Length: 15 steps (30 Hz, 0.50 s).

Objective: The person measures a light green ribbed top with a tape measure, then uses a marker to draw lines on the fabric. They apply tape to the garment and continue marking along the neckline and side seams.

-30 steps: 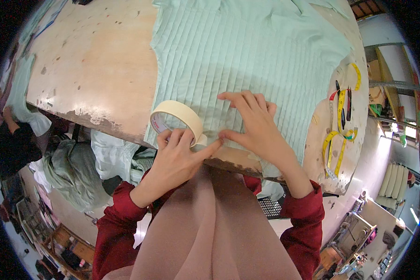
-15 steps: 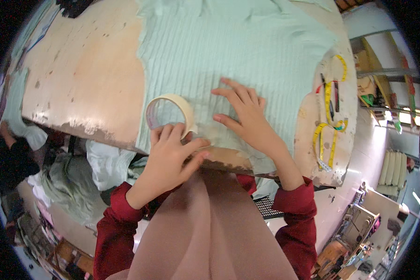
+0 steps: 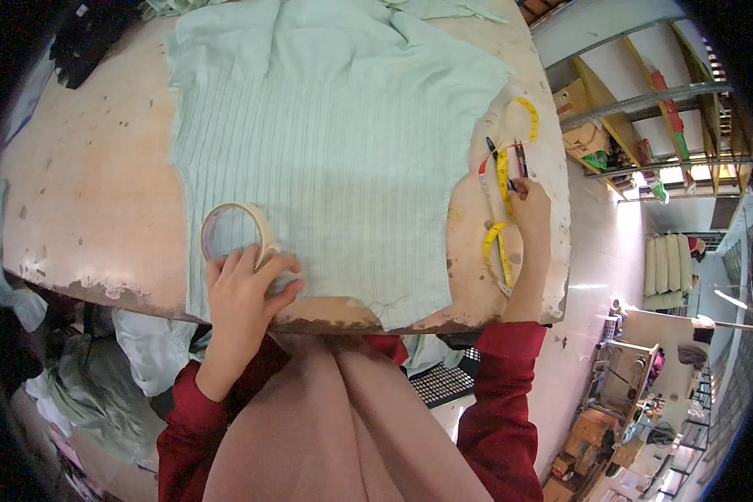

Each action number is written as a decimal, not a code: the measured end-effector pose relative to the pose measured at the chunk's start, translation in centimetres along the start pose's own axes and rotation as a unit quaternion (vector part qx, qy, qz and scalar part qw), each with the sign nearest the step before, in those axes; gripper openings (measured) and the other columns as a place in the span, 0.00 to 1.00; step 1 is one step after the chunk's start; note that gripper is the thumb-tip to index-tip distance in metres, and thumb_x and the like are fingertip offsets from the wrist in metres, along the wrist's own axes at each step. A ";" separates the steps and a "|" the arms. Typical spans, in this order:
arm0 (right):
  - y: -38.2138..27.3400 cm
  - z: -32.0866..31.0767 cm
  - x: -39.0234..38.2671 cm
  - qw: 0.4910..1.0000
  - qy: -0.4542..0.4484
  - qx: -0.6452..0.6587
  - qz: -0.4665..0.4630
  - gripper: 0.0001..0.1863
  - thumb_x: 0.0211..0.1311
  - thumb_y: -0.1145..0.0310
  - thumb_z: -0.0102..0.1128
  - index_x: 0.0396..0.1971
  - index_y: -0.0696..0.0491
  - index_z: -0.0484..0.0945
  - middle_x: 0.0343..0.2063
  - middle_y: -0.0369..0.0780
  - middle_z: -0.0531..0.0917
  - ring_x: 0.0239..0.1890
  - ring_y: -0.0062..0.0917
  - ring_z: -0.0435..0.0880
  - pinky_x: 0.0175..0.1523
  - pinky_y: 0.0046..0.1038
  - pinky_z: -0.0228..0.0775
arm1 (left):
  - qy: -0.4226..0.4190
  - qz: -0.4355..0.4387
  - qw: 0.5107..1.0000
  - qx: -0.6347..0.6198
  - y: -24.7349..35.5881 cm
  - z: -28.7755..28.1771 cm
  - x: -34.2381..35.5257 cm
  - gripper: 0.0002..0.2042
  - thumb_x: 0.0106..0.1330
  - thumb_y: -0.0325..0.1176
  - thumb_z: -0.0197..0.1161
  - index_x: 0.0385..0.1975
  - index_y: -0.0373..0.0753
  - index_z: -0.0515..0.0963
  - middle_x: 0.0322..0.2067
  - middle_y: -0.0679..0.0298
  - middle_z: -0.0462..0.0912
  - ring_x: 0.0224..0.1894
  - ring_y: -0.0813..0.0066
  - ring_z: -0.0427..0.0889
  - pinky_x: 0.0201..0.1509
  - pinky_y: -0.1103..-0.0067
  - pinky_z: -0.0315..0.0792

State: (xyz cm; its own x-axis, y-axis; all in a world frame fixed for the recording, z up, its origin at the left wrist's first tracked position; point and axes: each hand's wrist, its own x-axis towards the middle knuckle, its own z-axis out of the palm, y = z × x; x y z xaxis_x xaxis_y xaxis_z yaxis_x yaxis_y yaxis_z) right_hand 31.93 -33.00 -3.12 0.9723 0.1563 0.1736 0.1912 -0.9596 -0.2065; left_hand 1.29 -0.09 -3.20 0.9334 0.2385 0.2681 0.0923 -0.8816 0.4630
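Note:
My left hand [image 3: 241,289] has its fingers hooked over the near rim of a cream roll of masking tape [image 3: 264,233]; its thumb and index finger stick out to the right. Beneath the roll, a pale mint pleated cloth [image 3: 335,159] is spread over the worktable. My right hand [image 3: 532,207] is at the table's right side, fingertips pinched at a small dark slim tool whose kind I cannot make out. Around those fingers are a yellow tape measure [image 3: 494,243], a dark pen [image 3: 491,147] and another slim pen [image 3: 521,157].
The worn wooden worktable [image 3: 92,201] has a chipped near edge. Black fabric [image 3: 92,38] lies at the far left. Grey-green and white cloths [image 3: 100,393] are heaped below the table on the left. Shelving [image 3: 644,109] stands off to the right.
My right hand has left the pleated cloth and reached right to the tools beside the tape measure, closing its fingers there. My left hand stays at the tape roll. The view has shifted right.

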 end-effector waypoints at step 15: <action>-1.5 -8.0 -6.8 0.954 0.036 0.290 0.067 0.12 0.63 0.70 0.63 0.43 0.59 0.76 0.32 0.38 0.82 0.29 0.20 0.82 0.36 0.22 0.75 | -0.047 -0.043 0.998 -0.009 -0.3 0.1 0.5 0.17 0.47 0.48 0.75 0.33 0.49 0.79 0.26 0.70 0.73 0.33 0.69 0.75 0.44 0.71 0.60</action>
State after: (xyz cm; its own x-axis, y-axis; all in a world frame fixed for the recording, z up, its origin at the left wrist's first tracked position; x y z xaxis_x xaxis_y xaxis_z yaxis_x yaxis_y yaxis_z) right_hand 23.97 -34.46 3.67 0.9853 0.0047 0.1706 0.1290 -0.6751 -0.7264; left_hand 1.75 0.25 -3.30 0.9511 0.2719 0.1467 0.1673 -0.8524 0.4954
